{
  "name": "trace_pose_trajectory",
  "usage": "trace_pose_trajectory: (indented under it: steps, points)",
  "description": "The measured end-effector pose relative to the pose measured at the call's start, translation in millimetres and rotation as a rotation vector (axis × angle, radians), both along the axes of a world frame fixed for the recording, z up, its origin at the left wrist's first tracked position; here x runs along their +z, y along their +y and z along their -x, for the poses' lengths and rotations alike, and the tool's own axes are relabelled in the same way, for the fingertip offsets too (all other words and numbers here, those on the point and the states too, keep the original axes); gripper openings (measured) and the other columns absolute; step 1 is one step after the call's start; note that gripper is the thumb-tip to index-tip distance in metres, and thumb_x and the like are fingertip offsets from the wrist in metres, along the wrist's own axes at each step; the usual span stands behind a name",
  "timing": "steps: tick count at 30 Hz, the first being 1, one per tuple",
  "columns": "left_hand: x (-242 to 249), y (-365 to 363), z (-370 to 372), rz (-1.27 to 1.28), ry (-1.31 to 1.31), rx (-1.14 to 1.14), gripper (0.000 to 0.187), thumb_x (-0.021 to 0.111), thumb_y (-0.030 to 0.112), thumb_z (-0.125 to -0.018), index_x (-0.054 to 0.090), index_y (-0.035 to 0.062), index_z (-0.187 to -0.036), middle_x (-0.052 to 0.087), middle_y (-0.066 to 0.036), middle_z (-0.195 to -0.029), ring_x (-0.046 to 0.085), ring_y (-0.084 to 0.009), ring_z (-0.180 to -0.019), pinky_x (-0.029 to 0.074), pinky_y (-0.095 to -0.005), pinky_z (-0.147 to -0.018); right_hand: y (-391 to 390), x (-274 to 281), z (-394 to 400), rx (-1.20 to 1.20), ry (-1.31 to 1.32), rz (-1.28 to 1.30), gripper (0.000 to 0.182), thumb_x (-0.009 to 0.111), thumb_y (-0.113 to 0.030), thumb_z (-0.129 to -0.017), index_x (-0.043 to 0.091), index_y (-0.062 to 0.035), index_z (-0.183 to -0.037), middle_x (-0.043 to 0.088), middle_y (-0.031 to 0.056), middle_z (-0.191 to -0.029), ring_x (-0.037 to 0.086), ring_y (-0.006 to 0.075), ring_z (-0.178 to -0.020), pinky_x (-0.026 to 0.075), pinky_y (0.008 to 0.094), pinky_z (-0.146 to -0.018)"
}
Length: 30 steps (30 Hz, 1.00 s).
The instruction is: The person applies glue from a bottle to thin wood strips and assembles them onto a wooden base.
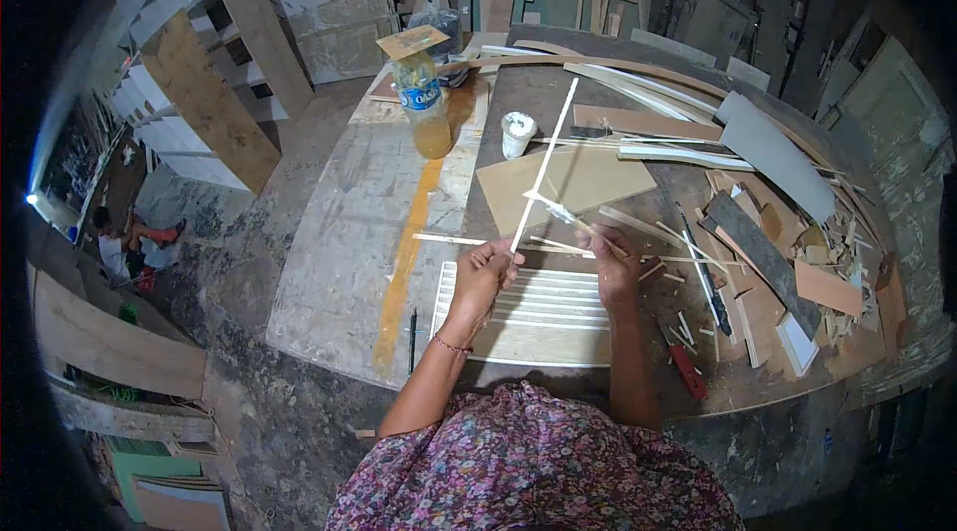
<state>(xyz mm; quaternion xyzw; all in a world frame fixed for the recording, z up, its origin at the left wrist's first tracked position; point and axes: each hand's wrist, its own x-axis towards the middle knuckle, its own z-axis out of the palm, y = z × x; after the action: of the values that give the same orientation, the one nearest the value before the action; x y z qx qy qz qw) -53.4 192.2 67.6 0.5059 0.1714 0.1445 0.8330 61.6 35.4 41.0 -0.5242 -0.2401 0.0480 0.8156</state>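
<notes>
Closed around the lower end of a long, thin wooden strip (pixel 550 150), my left hand (pixel 480 282) keeps it raised at a slant over the table. My right hand (pixel 610 262) grips a brush (pixel 560 212) by its wooden handle. The white-coated tip of the brush meets the strip near its middle. Below both hands lies a slatted wooden panel (pixel 538 317) with pale parallel strips. A white cup (pixel 517 133) of white paste stands beyond the strip, near a flat tan board (pixel 498 194).
A plastic bottle (pixel 427 112) of yellowish liquid stands at the back left. Wood offcuts (pixel 827 252) crowd the right side, near a red-handled cutter (pixel 684 363) and a dark pen-like tool (pixel 413 342). A seated person (pixel 125 242) is on the floor far left, below shelving.
</notes>
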Motion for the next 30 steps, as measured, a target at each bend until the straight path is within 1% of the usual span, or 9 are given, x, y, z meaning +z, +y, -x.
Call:
trace_pose_trajectory:
  steps: [5, 8, 11, 14, 17, 20, 23, 26, 30]
  points:
    - [13.5, -0.7, 0.3, 0.038, 0.03, 0.015, 0.019, 0.047, 0.001, -0.081, 0.054, -0.0073, -0.096, 0.058, -0.008, -0.074, 0.051, -0.0075, -0.056, 0.04, -0.0166, -0.047, -2.8, -9.7, 1.0, 0.077, 0.036, 0.101, 0.017, 0.059, 0.002, -0.07, 0.062, -0.0002, -0.087, 0.062, 0.0087, -0.083, 0.058, 0.0171, -0.079, 0.044, 0.0289, -0.078]
    - [15.8, 3.9, 1.0, 0.064, 0.006, -0.005, 0.019, 0.047, 0.001, -0.081, 0.054, -0.0072, -0.097, 0.059, -0.008, -0.074, 0.051, -0.0076, -0.056, 0.04, -0.0163, -0.047, -2.5, -14.2, -2.0, -0.005, -0.075, 0.22, 0.017, 0.062, 0.002, -0.068, 0.063, -0.0017, -0.084, 0.063, 0.0084, -0.085, 0.058, 0.0176, -0.082, 0.044, 0.0295, -0.078]
    - [16.8, 8.1, 0.8, 0.089, 0.003, 0.007, 0.019, 0.048, 0.001, -0.081, 0.055, -0.0072, -0.097, 0.059, -0.009, -0.075, 0.051, -0.0075, -0.056, 0.04, -0.0161, -0.047, -5.0, -2.6, 1.5, -0.025, -0.245, 0.311, 0.018, 0.062, 0.001, -0.067, 0.064, -0.0034, -0.084, 0.063, 0.0081, -0.086, 0.058, 0.0182, -0.084, 0.044, 0.03, -0.079]
    - [16.0, 12.3, 2.1, 0.104, -0.01, 0.023, 0.018, 0.049, 0.0, -0.08, 0.055, -0.0073, -0.095, 0.059, -0.01, -0.075, 0.052, -0.008, -0.055, 0.042, -0.0166, -0.048, -11.6, 1.9, 0.9, -0.049, -0.313, 0.37, 0.018, 0.063, 0.0, -0.067, 0.064, -0.0021, -0.085, 0.063, 0.0084, -0.085, 0.058, 0.019, -0.085, 0.043, 0.0303, -0.081]
    - [12.3, 13.6, 2.0, 0.078, -0.014, 0.03, 0.017, 0.048, -0.001, -0.08, 0.055, -0.0076, -0.094, 0.059, -0.01, -0.074, 0.053, -0.0085, -0.055, 0.042, -0.0167, -0.047, -19.5, -13.7, -6.2, -0.053, -0.167, 0.358, 0.016, 0.06, -0.003, -0.071, 0.063, -0.0001, -0.087, 0.063, 0.0102, -0.081, 0.059, 0.017, -0.073, 0.046, 0.0277, -0.072]
    - [15.8, 6.2, 1.6, 0.049, 0.04, 0.066, 0.016, 0.047, -0.002, -0.08, 0.055, -0.0075, -0.093, 0.06, -0.01, -0.073, 0.054, -0.0089, -0.055, 0.042, -0.0168, -0.046, -17.2, 9.9, 6.9, -0.016, 0.25, 0.275, 0.016, 0.057, -0.006, -0.075, 0.062, 0.0018, -0.089, 0.063, 0.0115, -0.076, 0.055, 0.0129, -0.059, 0.045, 0.0238, -0.059]
    - [14.7, -0.3, 0.1, 0.064, 0.059, 0.084, 0.013, 0.05, 0.0, -0.081, 0.055, -0.0066, -0.09, 0.06, -0.011, -0.074, 0.056, -0.0123, -0.058, 0.043, -0.0191, -0.048, -3.5, 4.7, 11.9, 0.02, 0.141, 0.105, 0.017, 0.055, -0.007, -0.078, 0.062, 0.0018, -0.09, 0.061, 0.0087, -0.069, 0.05, 0.0092, -0.053, 0.04, 0.0212, -0.051]
    - [12.6, -3.7, 1.0, 0.006, 0.038, 0.088, 0.01, 0.051, 0.0, -0.08, 0.055, -0.0061, -0.088, 0.059, -0.011, -0.074, 0.057, -0.0141, -0.06, 0.044, -0.0208, -0.05, 5.5, 4.6, 16.7, 0.041, 0.115, 0.1, 0.018, 0.055, -0.008, -0.079, 0.059, 0.0052, -0.09, 0.059, 0.0088, -0.069, 0.049, 0.0114, -0.053, 0.04, 0.0216, -0.053]
    - [11.0, -3.9, 4.4, -0.113, 0.014, 0.079, 0.009, 0.05, -0.001, -0.08, 0.055, -0.006, -0.086, 0.059, -0.011, -0.074, 0.056, -0.0136, -0.059, 0.043, -0.0212, -0.051, 6.4, -4.7, 3.5, -0.059, 0.06, 0.134, 0.017, 0.056, -0.009, -0.079, 0.061, 0.0031, -0.09, 0.061, 0.0081, -0.07, 0.05, 0.0095, -0.055, 0.041, 0.0219, -0.052]
